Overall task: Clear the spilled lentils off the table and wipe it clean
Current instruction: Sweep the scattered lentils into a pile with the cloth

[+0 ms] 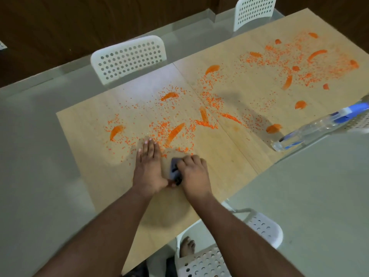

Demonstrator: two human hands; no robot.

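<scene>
Orange lentils (173, 132) lie scattered and smeared in streaks across the light wooden table (219, 166), from the near left to the far right. My left hand (148, 164) lies flat on the table with straight fingers, at the near edge of the spill. Beside it, my right hand (194, 173) curls its fingers over a small blue-grey object with a black part (174, 168) resting on the table; what it is I cannot tell. The two hands almost touch at the thumbs.
A clear spray bottle with a blue and white head (319, 126) lies on its side at the table's right edge. White perforated chairs stand at the far side (129, 56), at the far right (253, 11) and near me (209, 262). A bare foot (187, 246) shows below.
</scene>
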